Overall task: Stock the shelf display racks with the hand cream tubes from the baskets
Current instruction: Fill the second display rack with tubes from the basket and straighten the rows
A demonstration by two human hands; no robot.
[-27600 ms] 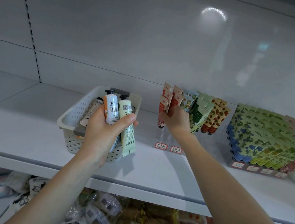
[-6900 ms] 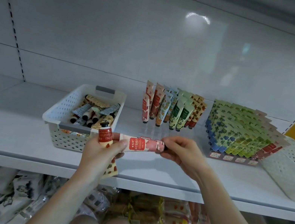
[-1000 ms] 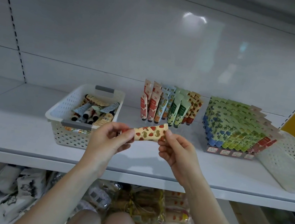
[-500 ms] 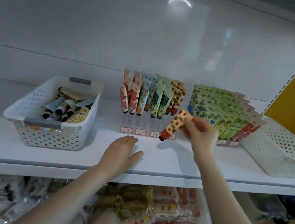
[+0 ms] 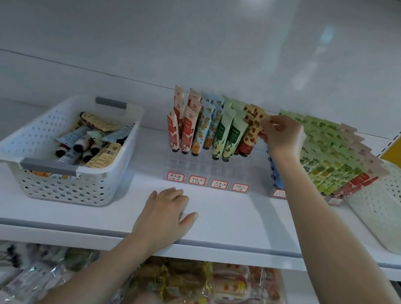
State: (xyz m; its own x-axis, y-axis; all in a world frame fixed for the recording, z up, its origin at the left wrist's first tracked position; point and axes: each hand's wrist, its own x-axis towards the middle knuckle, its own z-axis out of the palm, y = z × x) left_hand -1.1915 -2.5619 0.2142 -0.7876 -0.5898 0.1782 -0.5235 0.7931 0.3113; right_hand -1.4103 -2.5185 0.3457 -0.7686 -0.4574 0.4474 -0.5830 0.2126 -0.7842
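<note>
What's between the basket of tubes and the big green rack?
Head view: a clear rack of colourful tubes; the right hand pinches a strawberry tube there.

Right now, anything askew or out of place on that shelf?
Nothing stands out. Rack tubes stand in neat rows; right hand pinches a strawberry-print tube at the right column. Basket tubes jumbled, none spilled.

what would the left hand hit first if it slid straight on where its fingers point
Likely the price labels fronting the display rack; only bare shelf lies between them and the left hand.
</note>
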